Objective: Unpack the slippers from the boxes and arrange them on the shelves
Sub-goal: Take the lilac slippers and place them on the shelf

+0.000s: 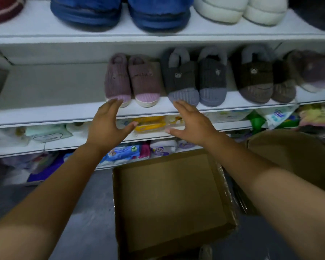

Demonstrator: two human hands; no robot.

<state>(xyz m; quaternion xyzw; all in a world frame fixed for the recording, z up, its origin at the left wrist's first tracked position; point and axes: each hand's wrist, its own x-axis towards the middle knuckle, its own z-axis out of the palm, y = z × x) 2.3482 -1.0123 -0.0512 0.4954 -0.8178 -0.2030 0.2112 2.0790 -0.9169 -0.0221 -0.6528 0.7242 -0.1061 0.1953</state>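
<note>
Head view. Middle shelf [45,109]: three pairs of knitted slippers stand side by side, toes toward the front edge. The purple pair [131,79] is on the left, the grey pair [195,77] just beside it, and the brown pair [259,77] further right. The left part of this shelf is bare board.

The left hand [107,124] is raised before the shelf edge, fingers spread and straight, gripping nothing. Its fingertips reach the toe of the left purple slipper; contact cannot be confirmed. The right hand [189,124] is likewise spread and holds nothing, its fingertips at the toe of the left grey slipper; contact is again unclear.

Upper shelf: blue slippers [120,14] and white slippers [238,10]. Lower shelves: packaged goods [148,125], blurred.

On the floor below the forearms, a cardboard box [169,199] lies open, its bare inner base showing
</note>
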